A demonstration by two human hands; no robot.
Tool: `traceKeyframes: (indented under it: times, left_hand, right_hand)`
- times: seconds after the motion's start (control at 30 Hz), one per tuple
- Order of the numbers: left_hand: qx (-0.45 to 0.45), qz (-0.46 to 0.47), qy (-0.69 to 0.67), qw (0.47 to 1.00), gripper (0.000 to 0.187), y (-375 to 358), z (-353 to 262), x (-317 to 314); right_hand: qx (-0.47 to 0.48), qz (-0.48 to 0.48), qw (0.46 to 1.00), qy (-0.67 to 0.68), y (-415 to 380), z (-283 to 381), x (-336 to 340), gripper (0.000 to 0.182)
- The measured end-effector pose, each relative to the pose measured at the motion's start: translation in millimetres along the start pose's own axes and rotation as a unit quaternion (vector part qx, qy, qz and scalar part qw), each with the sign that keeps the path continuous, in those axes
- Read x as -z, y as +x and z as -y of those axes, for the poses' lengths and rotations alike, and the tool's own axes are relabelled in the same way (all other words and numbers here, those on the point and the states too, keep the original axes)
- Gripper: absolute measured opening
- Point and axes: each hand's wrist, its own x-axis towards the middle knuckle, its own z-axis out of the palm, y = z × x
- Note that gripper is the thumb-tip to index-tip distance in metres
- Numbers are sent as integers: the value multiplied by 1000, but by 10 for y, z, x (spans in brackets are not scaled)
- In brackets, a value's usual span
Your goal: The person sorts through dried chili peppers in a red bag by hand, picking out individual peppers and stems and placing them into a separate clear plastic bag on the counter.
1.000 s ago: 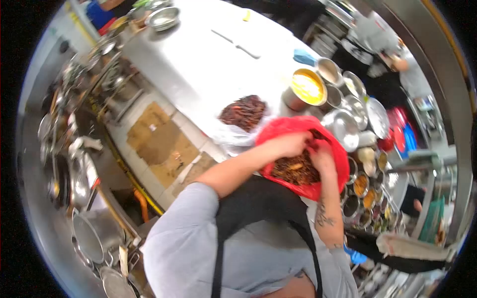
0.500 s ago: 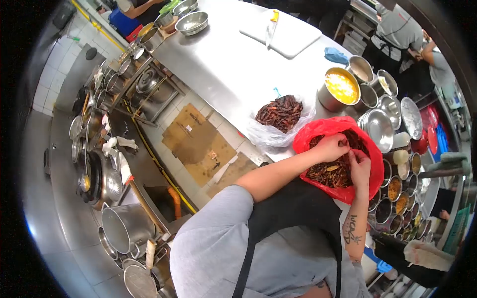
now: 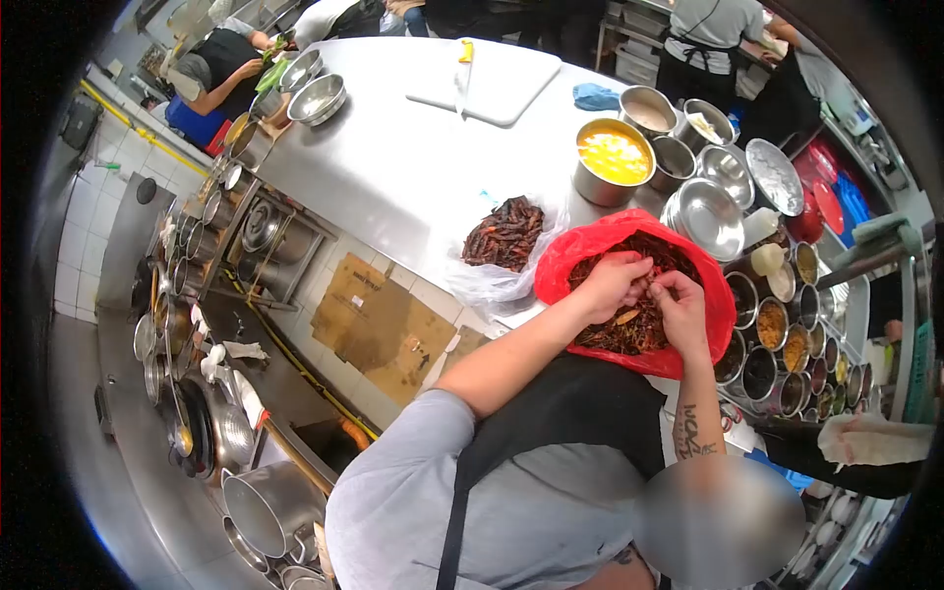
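Observation:
A red plastic bag [image 3: 715,295] lies open near the table's edge, filled with dark reddish dried chillies [image 3: 612,336]. Over its mouth, my left hand [image 3: 618,283] and my right hand [image 3: 678,307] meet with fingers pinched together. Whatever is between the fingertips is too small to name. Left of the red bag, a clear plastic bag [image 3: 489,282] holds darker, larger dried pods [image 3: 504,234].
Behind the bags stands a pot of yellow liquid [image 3: 615,157], beside steel bowls [image 3: 708,218]. A knife [image 3: 462,81] rests on a white cutting board [image 3: 511,84]. Seasoning containers [image 3: 772,323] line the right. Other people stand beyond the table. Pots [image 3: 272,506] sit at lower left.
The camera view has shifted, so table and bags appear further left. Both my hands remain over the red bag, their fingertips now closer together.

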Motion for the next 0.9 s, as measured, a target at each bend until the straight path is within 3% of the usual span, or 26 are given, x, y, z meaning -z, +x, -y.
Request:
traceKeyframes:
  times: [0.07,0.2,0.3,0.33,0.37,0.4,0.43,0.5,0.53,0.57,0.6,0.63,0.7,0.77,0.8,0.9]
  left_hand:
    - [46,48,-106,992,21,-9,-14,9]
    - [13,92,-162,982,20,7,13,-29]
    - [-13,18,-183,983,20,-4,-9,-127]
    - [-42,-41,-146,988,19,-15,-11,-166]
    - [-121,-102,-16,987,19,18,47,-192]
    - [-247,-137,134,950,19,10,61,-224]
    - [-361,-169,272,876,20,-33,98,-237]
    - [-353,-179,263,880,24,2,191,-174]
    - [-271,-182,212,921,23,-35,138,-171]
    - [-190,-182,159,952,22,-52,67,-146]
    - [-142,-142,60,978,21,7,93,-50]
    - [-95,-102,-37,990,20,49,98,34]
    - [-75,-85,-70,991,16,19,149,68]
    - [-56,-99,-111,987,15,-102,90,-29]
    - [-46,-94,-101,989,12,-135,82,-11]
    - [-55,-81,-73,993,11,-189,90,101]
  right_hand:
    - [-16,56,994,93,10,-33,87,12]
    - [20,38,989,140,7,52,55,11]
    - [47,-49,990,128,32,29,-65,10]
    - [48,-108,991,68,42,-1,-121,10]
    - [50,-167,985,6,69,-60,-169,10]
    - [86,-204,975,-30,137,-176,-211,11]
    - [119,-240,961,-70,195,-308,-231,12]
    - [-13,-290,949,124,294,-463,-195,15]
    - [-41,-289,942,166,262,-310,-162,14]
    - [-67,-283,934,208,251,-145,-85,14]
    - [-59,-233,965,101,287,-337,95,3]
    - [-47,-179,966,-183,311,-331,179,20]
    - [43,-122,940,-315,240,-212,99,33]
    - [37,-41,898,-436,316,-280,125,36]
    - [34,0,870,-492,365,-314,151,37]
    - [-81,142,872,-461,413,-222,113,38]
